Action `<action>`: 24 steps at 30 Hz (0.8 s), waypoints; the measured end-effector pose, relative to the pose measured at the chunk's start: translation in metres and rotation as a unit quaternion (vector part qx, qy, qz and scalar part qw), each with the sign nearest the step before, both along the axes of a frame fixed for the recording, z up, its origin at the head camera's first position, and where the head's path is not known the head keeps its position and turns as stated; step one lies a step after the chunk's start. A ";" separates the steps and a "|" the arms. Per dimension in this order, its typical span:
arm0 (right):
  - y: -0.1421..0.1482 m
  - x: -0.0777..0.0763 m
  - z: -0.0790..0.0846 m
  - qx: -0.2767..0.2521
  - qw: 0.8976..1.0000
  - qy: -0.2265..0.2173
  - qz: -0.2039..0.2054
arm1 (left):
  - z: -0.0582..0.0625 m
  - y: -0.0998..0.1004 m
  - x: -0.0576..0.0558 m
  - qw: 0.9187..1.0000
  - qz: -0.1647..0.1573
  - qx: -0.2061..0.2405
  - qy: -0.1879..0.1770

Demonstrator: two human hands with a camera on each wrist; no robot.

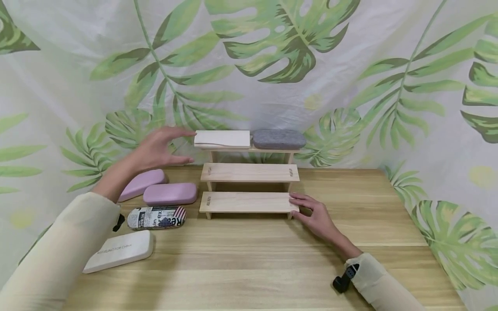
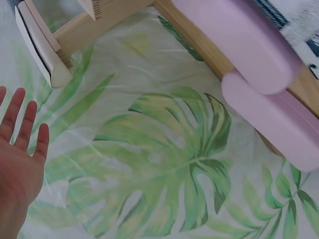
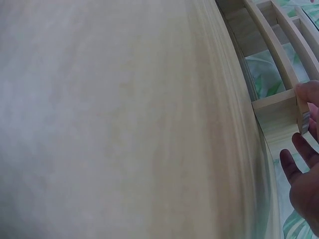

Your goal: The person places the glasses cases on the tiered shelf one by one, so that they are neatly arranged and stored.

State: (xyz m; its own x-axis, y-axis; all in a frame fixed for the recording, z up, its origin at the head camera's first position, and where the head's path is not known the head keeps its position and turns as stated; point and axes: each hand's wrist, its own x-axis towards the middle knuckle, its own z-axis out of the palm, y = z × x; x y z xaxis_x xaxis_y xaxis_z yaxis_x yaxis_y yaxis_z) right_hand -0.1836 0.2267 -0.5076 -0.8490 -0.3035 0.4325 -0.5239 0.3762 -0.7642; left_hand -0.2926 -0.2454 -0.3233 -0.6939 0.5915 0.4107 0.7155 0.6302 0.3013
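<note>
Tabletop workspace (room type unclear): wooden table (image 1: pixel 249 259) before a leaf-printed sheet (image 1: pixel 373 47).

Two cases (image 1: pixel 279 139) side by side atop the stand (image 1: pixel 250 172), four other cases (image 1: pixel 170 194) on the table (image 1: pixel 249 259) to its left

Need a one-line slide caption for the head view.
Left hand beside a white case next to a gray case on the top shelf; right hand gripping the end of the bottom shelf.

White case (image 1: pixel 221 139), seemingly closed, flat atop three-tier wooden stand (image 1: pixel 249 202).
</note>
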 end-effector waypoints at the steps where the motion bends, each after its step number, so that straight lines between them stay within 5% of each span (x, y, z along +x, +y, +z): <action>1: 0.000 0.000 0.000 0.000 1.000 -0.001 0.000 | 0.000 -0.002 0.002 1.000 -0.002 -0.001 0.002; 9: 0.000 0.001 0.000 0.002 1.000 -0.008 -0.001 | -0.003 -0.020 0.025 1.000 -0.004 -0.004 0.004; 14: 0.005 -0.008 -0.015 -0.002 1.000 -0.005 -0.007 | -0.007 -0.028 0.039 1.000 0.008 -0.008 -0.007; 18: 0.009 -0.015 -0.027 -0.003 1.000 0.002 -0.006 | -0.014 -0.039 0.053 0.999 0.031 -0.011 -0.022; 24: 0.012 -0.017 -0.029 -0.003 1.000 0.006 0.004 | -0.033 -0.056 0.071 0.999 0.031 -0.021 0.016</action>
State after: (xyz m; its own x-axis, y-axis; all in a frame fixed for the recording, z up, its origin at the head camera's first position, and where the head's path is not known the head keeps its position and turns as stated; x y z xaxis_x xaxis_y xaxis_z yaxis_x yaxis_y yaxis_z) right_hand -0.2002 0.2392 -0.5364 -0.8414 -0.3068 0.4448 -0.5359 0.3671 -0.7603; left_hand -0.2216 -0.3010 -0.3567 -0.7165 0.5651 0.4090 0.6839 0.6847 0.2519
